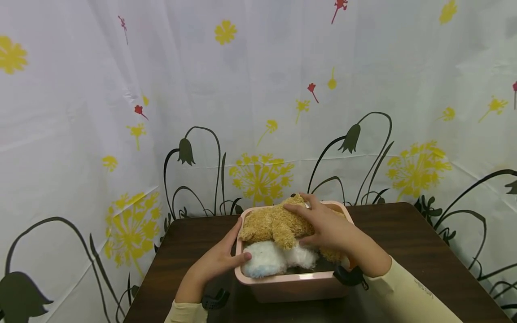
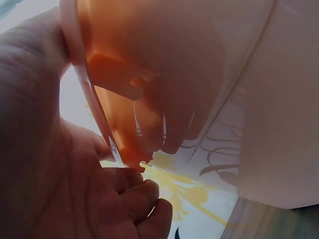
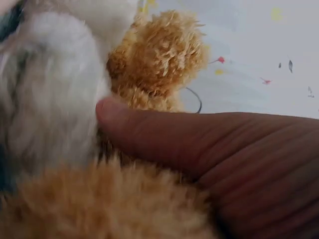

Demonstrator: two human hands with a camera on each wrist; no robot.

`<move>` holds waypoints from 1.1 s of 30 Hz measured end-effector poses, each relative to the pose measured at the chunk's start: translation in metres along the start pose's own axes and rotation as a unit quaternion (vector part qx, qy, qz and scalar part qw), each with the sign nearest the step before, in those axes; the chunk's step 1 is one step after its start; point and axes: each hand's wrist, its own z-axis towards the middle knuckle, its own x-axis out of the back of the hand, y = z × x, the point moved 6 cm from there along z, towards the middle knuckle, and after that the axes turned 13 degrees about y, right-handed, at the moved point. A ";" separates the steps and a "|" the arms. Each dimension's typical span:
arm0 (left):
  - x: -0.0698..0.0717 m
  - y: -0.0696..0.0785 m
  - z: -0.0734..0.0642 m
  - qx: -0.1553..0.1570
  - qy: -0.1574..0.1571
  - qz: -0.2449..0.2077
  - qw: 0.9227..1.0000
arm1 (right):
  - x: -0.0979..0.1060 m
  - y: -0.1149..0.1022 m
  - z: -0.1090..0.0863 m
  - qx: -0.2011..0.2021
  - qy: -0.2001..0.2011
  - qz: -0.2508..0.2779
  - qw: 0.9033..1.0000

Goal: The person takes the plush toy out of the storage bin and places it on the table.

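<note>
A pink plastic tub stands on the dark table, holding plush toys. A curly golden-brown teddy bear lies across the top of it. In front of the bear, fluffy white plush with a pale blue patch sits low inside. My left hand grips the tub's left rim, thumb over the edge; the left wrist view shows its fingers bent beside the tub's outer wall. My right hand holds the bear from above. Its thumb lies against the white plush in the right wrist view.
The dark wood table extends to both sides of the tub. Behind it hangs a white curtain printed with yellow, red and dark green flowers. Black bands with small devices sit on both wrists.
</note>
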 end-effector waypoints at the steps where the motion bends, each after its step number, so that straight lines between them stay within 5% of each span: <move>1: 0.000 -0.001 0.000 0.000 -0.003 -0.004 1.000 | 0.000 0.001 0.001 -0.003 -0.005 0.001 1.000; 16: -0.001 -0.001 0.000 0.003 -0.010 0.002 1.000 | -0.004 0.018 0.024 -0.002 -0.071 -0.062 0.996; 33: -0.002 -0.001 -0.001 -0.001 -0.010 -0.009 1.000 | 0.017 0.032 0.025 0.018 0.013 -0.032 0.999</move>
